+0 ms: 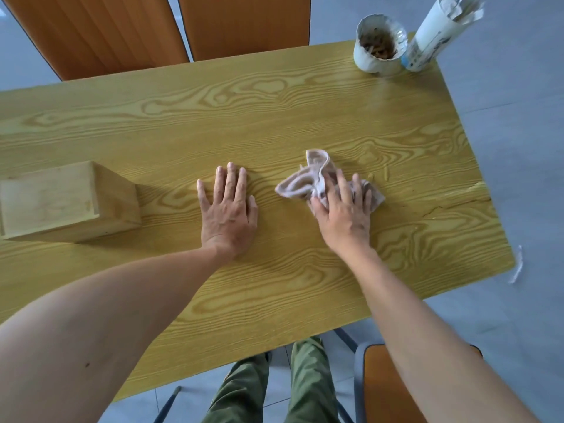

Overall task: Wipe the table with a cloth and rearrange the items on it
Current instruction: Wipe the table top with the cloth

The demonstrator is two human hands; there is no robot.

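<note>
The right hand's fingers (346, 190) lie spread and nearly straight on the crumpled beige-and-white cloth (308, 181), pressing it flat to the yellow wood-grain table (274, 117), probably so the wipe bears evenly. The left hand (229, 209) rests palm-down, its fingers straight and close together on bare table, likely bracing the lean. The pale wooden box (67, 199) at left and the white cup of brown sticks (378, 45) in the far right corner sit clear of the wiping.

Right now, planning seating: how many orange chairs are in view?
3: two chairs side by side beyond the table's far edge, one at the near right. Others may be out of view.
</note>
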